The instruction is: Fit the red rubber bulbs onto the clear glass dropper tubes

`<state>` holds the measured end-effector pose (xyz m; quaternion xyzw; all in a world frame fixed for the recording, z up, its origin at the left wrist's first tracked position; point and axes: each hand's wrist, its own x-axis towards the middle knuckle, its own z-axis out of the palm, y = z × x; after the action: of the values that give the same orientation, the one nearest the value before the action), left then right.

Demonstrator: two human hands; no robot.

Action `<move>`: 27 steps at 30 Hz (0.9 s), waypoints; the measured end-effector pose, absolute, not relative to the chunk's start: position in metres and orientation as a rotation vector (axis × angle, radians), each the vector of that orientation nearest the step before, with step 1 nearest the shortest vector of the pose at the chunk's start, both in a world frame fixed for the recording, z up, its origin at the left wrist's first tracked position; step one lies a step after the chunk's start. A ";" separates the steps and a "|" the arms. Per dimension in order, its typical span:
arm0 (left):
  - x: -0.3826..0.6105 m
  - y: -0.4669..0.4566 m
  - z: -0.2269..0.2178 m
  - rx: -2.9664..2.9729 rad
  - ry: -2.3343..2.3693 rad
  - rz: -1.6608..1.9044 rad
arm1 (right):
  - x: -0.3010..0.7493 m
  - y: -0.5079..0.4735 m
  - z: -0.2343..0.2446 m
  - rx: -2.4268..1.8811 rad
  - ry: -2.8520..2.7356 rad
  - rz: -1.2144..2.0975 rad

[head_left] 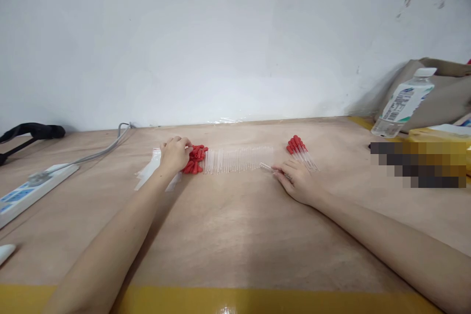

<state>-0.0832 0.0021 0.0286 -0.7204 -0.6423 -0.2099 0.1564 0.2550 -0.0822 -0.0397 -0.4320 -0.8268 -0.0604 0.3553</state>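
At the left, my left hand point(175, 154) reaches over a pile of red rubber bulbs point(195, 163), its fingers pinched at the pile's top edge, apparently on one bulb. Thin clear glass dropper tubes point(235, 159) lie side by side in a long row beside the pile. My right hand point(294, 180) rests at the row's right end, closed around a clear glass tube point(267, 167) that points left from its fingers. Behind that hand lies a fan of assembled droppers point(299, 147), red bulbs fitted on clear tubes.
Clear plastic bags point(151, 170) lie under my left wrist. A white power strip point(37, 189) with a grey cable point(99, 154) is at the left, near a black object point(35, 131). On the right stand a plastic bottle point(403, 103), a grey bag point(441, 95) and a yellow package point(434, 135).
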 end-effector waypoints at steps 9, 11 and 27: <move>0.012 -0.046 -0.015 -2.892 -1.586 -1.465 | 0.253 -0.086 -0.036 -1.049 -2.094 -0.022; 0.023 -0.058 -0.025 -3.027 -1.516 -1.389 | 0.252 -0.088 -0.034 -1.059 -2.102 -0.021; 0.026 -0.064 -0.028 -3.216 -1.506 -1.388 | 0.234 -0.095 -0.032 -1.024 -2.145 0.079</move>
<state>0.0264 -0.0641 -0.0279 -0.7964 -0.3730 -0.3437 -0.3295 0.2339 -0.0951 -0.0321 -0.3997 -0.8370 0.0310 0.3725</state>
